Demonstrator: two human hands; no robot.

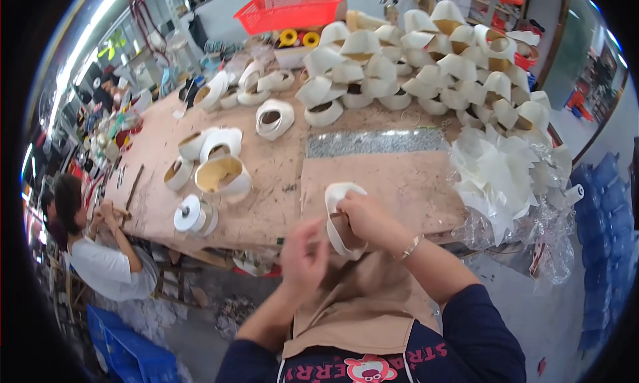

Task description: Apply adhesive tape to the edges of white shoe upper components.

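Note:
A white shoe upper [335, 233] with a tan inside stands on edge at the table's front edge, just before my apron. My right hand [366, 216] is closed on its right side, the fingers reaching into the opening. To the left of the upper is my left hand [304, 253], raised and apart from it, its fingers curled but smeared by motion. I cannot make out whether anything is in them. Left of my hands stands a white round pot [193, 216]. Behind it lie several more uppers [223, 175], white outside and tan inside.
White uppers [379, 67] are piled high at the back right, before a red basket [289, 10]. A grey stone slab [379, 142] lies mid-table. White pieces [492, 170] and clear plastic bags heap up at the right. A person [106, 260] works at far left; blue crates [130, 346] stand below.

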